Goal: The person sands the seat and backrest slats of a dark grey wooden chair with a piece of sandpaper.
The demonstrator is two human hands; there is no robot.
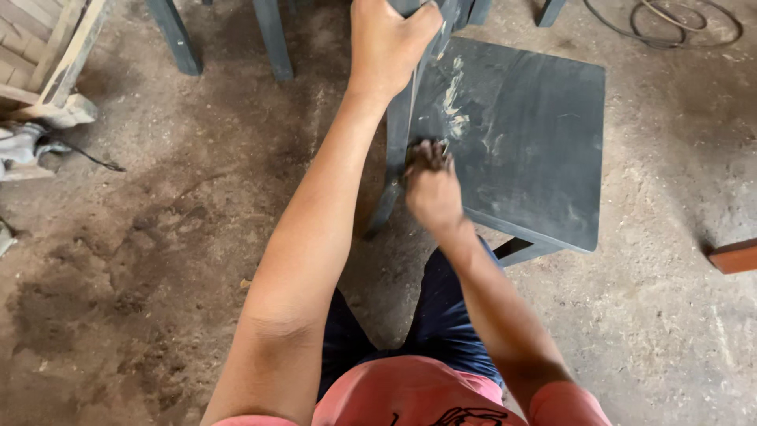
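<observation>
Dark grey stool (520,142) stands on the dirt floor (158,237), far right of centre, its flat square seat smeared with pale scratches.

Left hand (388,43) is clenched around the stool's far edge; right hand (431,185), fingers curled, presses on the seat's near-left edge. Other grey legs (272,35) stand far left; a cable coil (670,20) lies far right.

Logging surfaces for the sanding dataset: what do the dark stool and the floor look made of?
Stool: probably wood under matte dark grey paint; flat square seat, straight slat legs, pale scuffs where the coat is rubbed through near the right hand. The left hand grips its frame. Floor: looks like bare concrete or packed earth, dusty and stained.
</observation>
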